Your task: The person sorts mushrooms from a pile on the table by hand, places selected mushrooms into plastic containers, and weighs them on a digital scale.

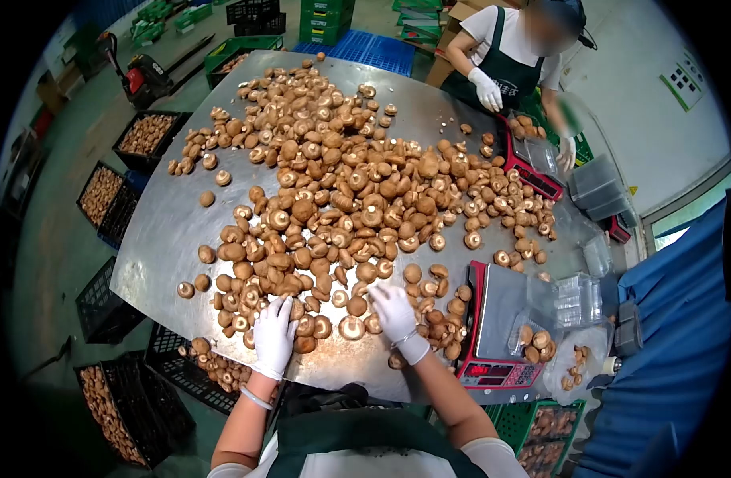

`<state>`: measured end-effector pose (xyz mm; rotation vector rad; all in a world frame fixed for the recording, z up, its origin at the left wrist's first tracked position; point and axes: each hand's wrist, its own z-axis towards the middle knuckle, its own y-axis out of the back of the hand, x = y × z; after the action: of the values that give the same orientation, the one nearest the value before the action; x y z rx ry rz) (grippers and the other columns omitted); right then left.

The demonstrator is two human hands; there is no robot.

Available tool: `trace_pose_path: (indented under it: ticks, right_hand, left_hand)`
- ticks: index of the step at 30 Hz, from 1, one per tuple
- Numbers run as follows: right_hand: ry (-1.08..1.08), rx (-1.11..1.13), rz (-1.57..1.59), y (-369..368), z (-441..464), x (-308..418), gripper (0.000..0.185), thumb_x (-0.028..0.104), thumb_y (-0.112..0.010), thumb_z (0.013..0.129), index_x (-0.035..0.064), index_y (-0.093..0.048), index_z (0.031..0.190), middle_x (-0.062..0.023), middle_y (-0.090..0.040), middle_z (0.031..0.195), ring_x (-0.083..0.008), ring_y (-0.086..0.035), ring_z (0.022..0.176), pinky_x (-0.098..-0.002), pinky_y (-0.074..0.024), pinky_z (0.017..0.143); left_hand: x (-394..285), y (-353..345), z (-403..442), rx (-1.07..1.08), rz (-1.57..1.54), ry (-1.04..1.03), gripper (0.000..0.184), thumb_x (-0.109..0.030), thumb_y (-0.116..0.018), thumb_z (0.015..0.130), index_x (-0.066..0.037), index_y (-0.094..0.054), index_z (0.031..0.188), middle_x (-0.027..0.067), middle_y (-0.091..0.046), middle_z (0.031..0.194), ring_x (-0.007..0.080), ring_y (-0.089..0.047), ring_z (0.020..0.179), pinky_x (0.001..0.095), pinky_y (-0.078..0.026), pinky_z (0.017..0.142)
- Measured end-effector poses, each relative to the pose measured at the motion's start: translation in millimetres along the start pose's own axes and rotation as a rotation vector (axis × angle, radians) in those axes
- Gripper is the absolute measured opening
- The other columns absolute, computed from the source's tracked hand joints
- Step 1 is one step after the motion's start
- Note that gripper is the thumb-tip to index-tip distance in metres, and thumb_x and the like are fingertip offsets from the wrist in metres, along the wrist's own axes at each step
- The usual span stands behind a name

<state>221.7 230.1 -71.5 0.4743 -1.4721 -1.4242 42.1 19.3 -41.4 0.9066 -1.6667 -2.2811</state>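
Observation:
Brown mushrooms [334, 183] lie in a wide heap over the metal table [162, 263]. My left hand [275, 334], in a white glove, rests at the heap's near edge with its fingertips against mushrooms; whether it grips one is hidden. My right hand [393, 315], also white-gloved, reaches into the near edge further right, its fingers bent towards the mushrooms. What lies under those fingertips is too small to make out. To the right of it stands a red scale [501, 319], with a clear tray of a few mushrooms [537, 344] on its right side.
Across the table a co-worker [513, 56] in white gloves stands by a second red scale [533, 171]. Stacked clear trays [579, 299] and a plastic bag [574, 362] lie at the right. Black crates [146, 135] line the left side; a pallet jack [142, 80] stands behind.

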Motion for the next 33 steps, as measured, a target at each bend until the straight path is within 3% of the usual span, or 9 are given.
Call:
trace_pose_path:
  ticks: [3, 7, 11, 15, 22, 27, 28, 31, 33]
  right_hand:
    - [-0.041, -0.213, 0.319, 11, 18, 7, 0.023, 0.013, -0.058, 0.084, 0.0092, -0.062, 0.106, -0.0135, -0.057, 0.106, -0.0336, -0.054, 0.098, -0.0401, -0.0457, 0.086]
    - [0.048, -0.189, 0.213, 6, 61, 57, 0.021, 0.026, -0.060, 0.086, 0.0057, -0.061, 0.092, -0.0142, -0.056, 0.098, -0.0331, -0.054, 0.092, -0.0423, -0.0469, 0.077]
    - [0.195, -0.002, -0.082, -30, 72, 80, 0.041, 0.037, -0.061, 0.084, 0.0115, -0.057, 0.116, -0.0121, -0.057, 0.101, -0.0311, -0.056, 0.093, -0.0413, -0.0509, 0.072]
    - [0.167, 0.208, -0.134, -21, 62, 81, 0.032, 0.034, -0.062, 0.083, 0.0188, -0.060, 0.111, -0.0078, -0.056, 0.102, -0.0273, -0.058, 0.091, -0.0408, -0.0518, 0.071]
    - [0.012, 0.106, 0.071, -36, 56, 78, 0.046, 0.033, -0.066, 0.081, 0.0150, -0.055, 0.122, -0.0108, -0.053, 0.108, -0.0332, -0.060, 0.091, -0.0432, -0.0513, 0.075]
    - [-0.145, 0.145, 0.995, -19, 63, 44, 0.040, 0.028, -0.063, 0.088, 0.0090, -0.059, 0.123, -0.0077, -0.060, 0.122, -0.0172, -0.059, 0.106, -0.0311, -0.0473, 0.091]
    - [-0.252, 0.220, 1.265, -20, 60, 28, 0.039, 0.023, -0.058, 0.091, 0.0029, -0.057, 0.124, -0.0074, -0.056, 0.129, -0.0193, -0.050, 0.120, -0.0298, -0.0384, 0.101]
    - [-0.385, 0.238, 1.934, 33, 33, 23, 0.061, 0.039, -0.049, 0.095, 0.0050, -0.032, 0.143, -0.0133, -0.053, 0.129, -0.0229, -0.057, 0.110, -0.0294, -0.0530, 0.074]
    - [-0.463, 0.199, 2.061, 40, 25, 20, 0.056, 0.037, -0.045, 0.097, 0.0106, -0.031, 0.144, -0.0189, -0.047, 0.135, -0.0288, -0.061, 0.101, -0.0373, -0.0567, 0.076]
  left_hand:
    - [-2, -3, 2, 0.015, -0.118, 0.117, 0.056, -0.020, -0.071, 0.074, -0.006, -0.053, 0.125, 0.0143, -0.053, 0.123, 0.0324, -0.053, 0.106, 0.0422, -0.045, 0.086]
    - [1, -14, 12, 0.011, -0.007, 0.037, 0.051, -0.024, -0.069, 0.076, -0.009, -0.054, 0.123, 0.0136, -0.054, 0.120, 0.0323, -0.055, 0.103, 0.0411, -0.047, 0.084]
    - [-1, -3, 12, -0.034, -0.105, 0.012, 0.048, -0.026, -0.070, 0.076, -0.010, -0.058, 0.119, 0.0117, -0.057, 0.115, 0.0304, -0.058, 0.098, 0.0401, -0.049, 0.082]
    - [-1, -5, -4, 0.004, -0.186, 0.027, 0.046, -0.026, -0.069, 0.077, -0.011, -0.058, 0.120, 0.0112, -0.057, 0.115, 0.0308, -0.058, 0.096, 0.0401, -0.050, 0.081]
    - [-6, -1, -10, 0.017, -0.264, 0.062, 0.044, -0.025, -0.069, 0.079, -0.011, -0.059, 0.119, 0.0103, -0.058, 0.115, 0.0301, -0.058, 0.100, 0.0369, -0.049, 0.085]
    - [2, -16, -9, -0.042, -0.982, 0.280, 0.036, -0.019, -0.063, 0.089, -0.006, -0.059, 0.122, 0.0079, -0.063, 0.112, 0.0207, -0.061, 0.100, 0.0315, -0.048, 0.086]
    - [-2, 2, -5, 0.158, -1.437, 0.613, 0.039, -0.025, -0.055, 0.095, -0.005, -0.054, 0.127, 0.0064, -0.063, 0.111, 0.0162, -0.063, 0.096, 0.0297, -0.050, 0.080]
    - [5, 18, 0, 0.280, -2.008, 0.726, 0.039, -0.036, -0.041, 0.100, -0.008, -0.049, 0.126, 0.0107, -0.061, 0.116, 0.0187, -0.065, 0.093, 0.0275, -0.055, 0.075]
    - [8, 18, 0, 0.342, -2.176, 0.724, 0.041, -0.033, -0.043, 0.100, -0.005, -0.044, 0.130, 0.0102, -0.059, 0.117, 0.0203, -0.064, 0.094, 0.0299, -0.055, 0.078]
